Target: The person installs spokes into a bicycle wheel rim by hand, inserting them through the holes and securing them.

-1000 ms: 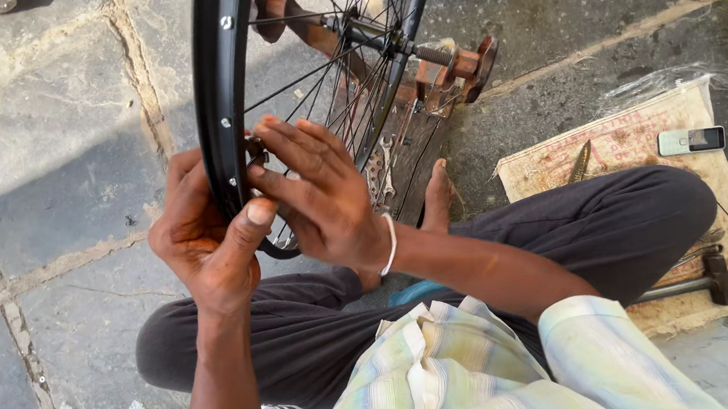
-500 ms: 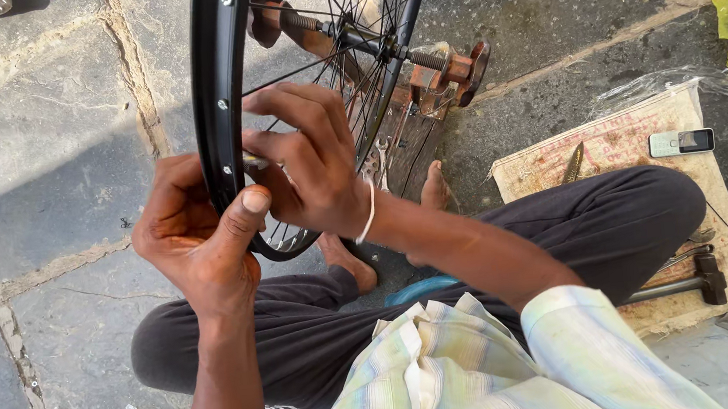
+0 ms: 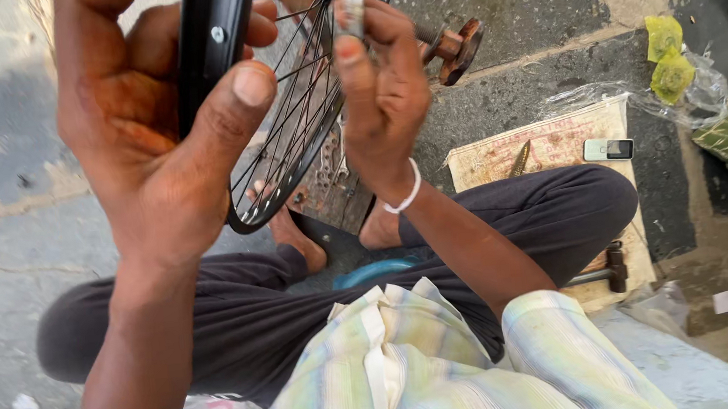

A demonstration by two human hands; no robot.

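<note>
Left hand: closed around the black metal spoked bicycle wheel rim, held upright above the lap.
Right hand: pinches a small silvery metal tool at the spokes.
Technique: steady the rim; turn gradually.

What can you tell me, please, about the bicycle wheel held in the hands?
The wheel has a glossy black rim, metal by its look, with small round holes and thin silvery spokes; no tyre is on it. It stands upright, close to the camera, its top cut off by the frame, its lowest part above the crossed legs. The left hand wraps the rim, thumb pressed on its edge. The right hand pinches a small metal piece at the spokes.
</note>
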